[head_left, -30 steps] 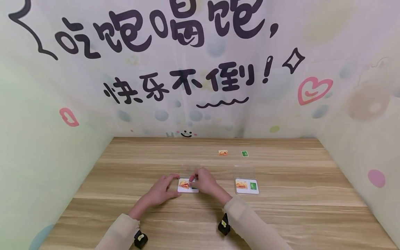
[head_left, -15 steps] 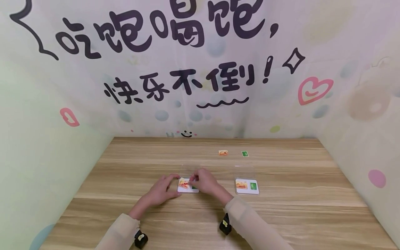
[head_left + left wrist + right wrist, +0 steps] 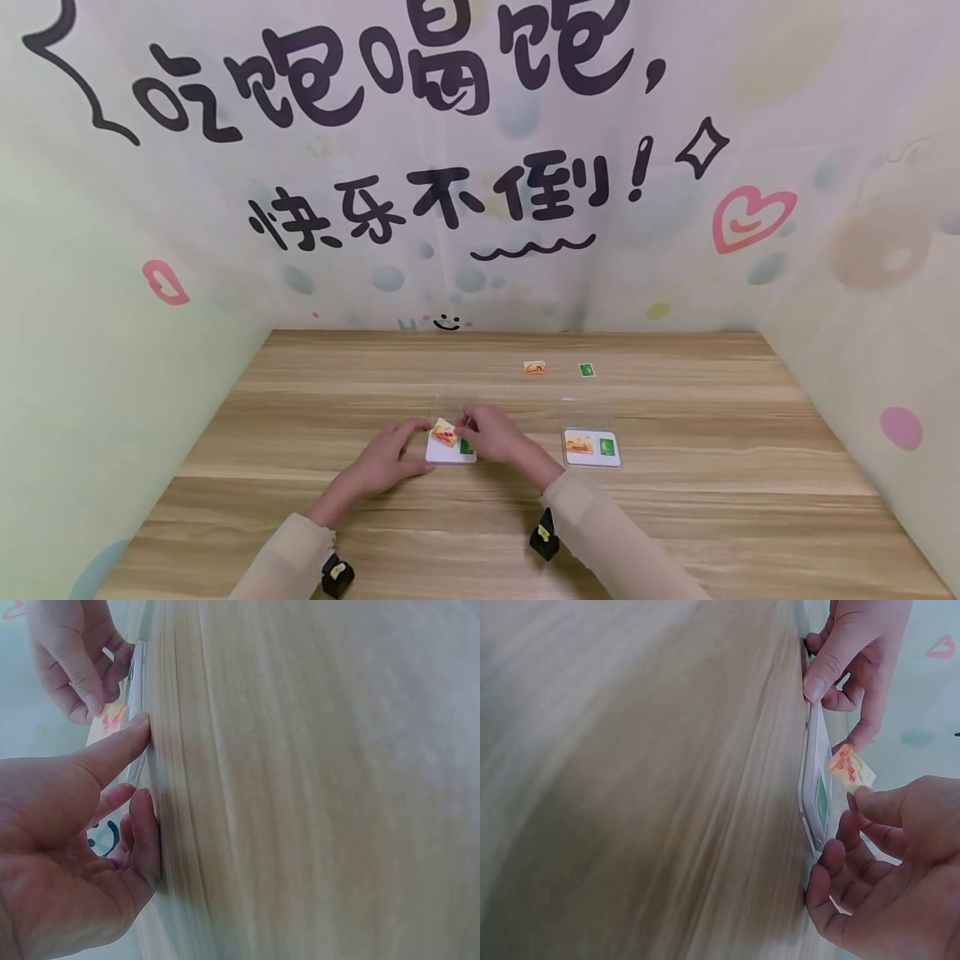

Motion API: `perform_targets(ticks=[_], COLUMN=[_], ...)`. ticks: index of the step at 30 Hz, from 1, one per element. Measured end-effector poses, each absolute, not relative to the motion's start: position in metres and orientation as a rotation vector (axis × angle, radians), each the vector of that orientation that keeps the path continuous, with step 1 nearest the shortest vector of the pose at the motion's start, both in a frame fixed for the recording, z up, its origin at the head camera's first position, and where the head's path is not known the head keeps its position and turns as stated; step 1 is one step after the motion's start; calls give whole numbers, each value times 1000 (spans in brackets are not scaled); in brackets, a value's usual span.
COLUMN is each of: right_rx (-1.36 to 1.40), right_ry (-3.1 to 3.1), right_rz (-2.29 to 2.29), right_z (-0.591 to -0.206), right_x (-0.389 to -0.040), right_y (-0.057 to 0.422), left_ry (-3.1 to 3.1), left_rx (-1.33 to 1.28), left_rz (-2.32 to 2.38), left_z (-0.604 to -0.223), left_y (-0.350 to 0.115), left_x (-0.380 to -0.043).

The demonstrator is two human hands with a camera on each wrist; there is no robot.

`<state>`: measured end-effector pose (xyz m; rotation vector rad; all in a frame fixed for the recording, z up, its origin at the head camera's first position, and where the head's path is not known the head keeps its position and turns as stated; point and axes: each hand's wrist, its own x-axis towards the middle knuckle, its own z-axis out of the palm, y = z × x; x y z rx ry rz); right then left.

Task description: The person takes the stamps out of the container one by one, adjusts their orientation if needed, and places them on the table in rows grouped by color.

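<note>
My right hand (image 3: 495, 435) pinches a small orange picture stamp (image 3: 850, 766) between thumb and index finger. The stamp is tilted and raised above a flat white box (image 3: 438, 455). A green stamp (image 3: 467, 447) lies in the right part of that box. My left hand (image 3: 386, 458) holds the box's left end, thumb at the near edge and index finger at the far edge. In the left wrist view the left thumb (image 3: 124, 750) presses the box's edge. The box's clear lid (image 3: 447, 406) lies folded back behind it, partly hidden by the right hand.
To the right stands a second flat white box (image 3: 592, 460), holding an orange and a green stamp, its clear lid (image 3: 587, 412) laid back. Farther off on the wooden table (image 3: 360, 354) lie a loose orange stamp (image 3: 535, 367) and a loose green stamp (image 3: 587, 370).
The orange stamp in my right hand has been lifted and tilted up from the left part of the box, baring the white base. My left hand has stayed put.
</note>
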<state>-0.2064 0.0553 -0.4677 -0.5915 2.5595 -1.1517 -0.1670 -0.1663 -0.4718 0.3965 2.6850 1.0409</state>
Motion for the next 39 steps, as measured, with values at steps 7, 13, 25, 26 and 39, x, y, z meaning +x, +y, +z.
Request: perform_targets(ticks=[7,13,25,26,39], right_rx=[-614,-627,-598,-601,-580], right_ry=[2525,2532,2526,2527,2566], right_rz=[-1181,-1217,-1291,-1293,-1314], right_z=[-464,-464,-464,-464,-461], right_x=[-207,-210,-214,-214,-218], right_y=[58,59,60,60,65], left_ry=[2683,2679,2680,2680,2688], left_rx=[392,400,424,424,405], left_rz=[1035,1047,1042,1042,1039], left_z=[-470,-469,-471,-470,-469], left_y=[-166,-166,-167,-167,-167], left_x=[-167,-166,-167,-167,-166])
